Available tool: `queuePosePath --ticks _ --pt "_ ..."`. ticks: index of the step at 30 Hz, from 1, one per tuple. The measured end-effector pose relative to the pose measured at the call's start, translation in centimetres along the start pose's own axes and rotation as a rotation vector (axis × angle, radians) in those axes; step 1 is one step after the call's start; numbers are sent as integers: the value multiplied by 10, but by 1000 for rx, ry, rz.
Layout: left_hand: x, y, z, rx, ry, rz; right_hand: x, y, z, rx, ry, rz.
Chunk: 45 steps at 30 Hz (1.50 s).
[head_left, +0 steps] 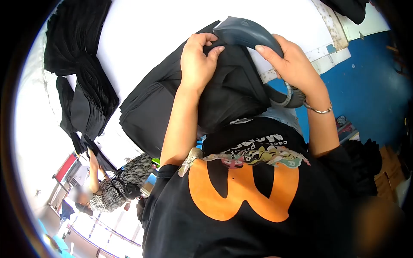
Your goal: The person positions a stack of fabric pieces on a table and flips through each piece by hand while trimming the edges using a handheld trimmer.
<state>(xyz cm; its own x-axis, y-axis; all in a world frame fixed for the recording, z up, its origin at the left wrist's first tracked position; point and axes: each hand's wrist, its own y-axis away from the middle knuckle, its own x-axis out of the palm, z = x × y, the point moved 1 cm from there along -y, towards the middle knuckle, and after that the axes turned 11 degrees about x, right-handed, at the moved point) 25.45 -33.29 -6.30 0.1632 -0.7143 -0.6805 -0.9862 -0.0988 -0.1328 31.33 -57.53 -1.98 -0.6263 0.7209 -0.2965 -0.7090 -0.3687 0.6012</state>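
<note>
My right hand (297, 64) is wrapped round a dark grey, curved handheld device (243, 32), shaped like a barcode scanner. Its broad head points left, over the upper edge of a stack of black cloth pieces (232, 86). On that same edge, just left of the device's head, my left hand (198, 58) has its fingers curled and pinches the black cloth. Below my right wrist, a grey loop and a thick dark tube (292, 98) show; I cannot tell whether they join the device.
The stack lies on a white table (142, 26) at its near edge. More black cloth bundles (79, 34) lie to the left, where another person (116, 185) reaches onto the table. Blue floor (357, 81) shows at right, with cardboard boxes (389, 167) and dark cloth (361, 157).
</note>
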Motion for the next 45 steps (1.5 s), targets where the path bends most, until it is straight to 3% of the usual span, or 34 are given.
queuePosePath --ticks 8,10,13,18,21,25,28,30,35,37,40,45 --pt "-6 -8 -16 -259 88 164 -11 10 -19 -99 120 -16" --pt "-3 -3 -7 -127 144 -8 -9 2 -11 -169 72 -53" --pt "-6 2 -3 -170 227 -99 -7 12 -19 -50 -61 56" --pt "4 2 -1 -61 169 -112 -22 17 -34 115 38 108" --pt "6 2 0 -19 79 -120 -9 -6 -18 -151 -4 78" --pt "2 2 -1 -15 42 -88 -15 11 -30 -195 36 59" --pt "3 1 -3 6 15 -76 -17 18 -27 -58 79 107" --pt "5 1 1 15 17 -92 -7 5 -11 -260 125 7" --pt "-11 11 -10 81 -33 -133 -9 17 -15 -214 176 18" --pt "-21 19 -17 384 -432 -132 -20 28 -27 -82 96 26" --pt "-17 24 -7 396 -295 -124 -13 12 -12 -134 170 -17" --pt "-16 17 -6 243 -136 -101 -6 13 -5 -194 169 -84"
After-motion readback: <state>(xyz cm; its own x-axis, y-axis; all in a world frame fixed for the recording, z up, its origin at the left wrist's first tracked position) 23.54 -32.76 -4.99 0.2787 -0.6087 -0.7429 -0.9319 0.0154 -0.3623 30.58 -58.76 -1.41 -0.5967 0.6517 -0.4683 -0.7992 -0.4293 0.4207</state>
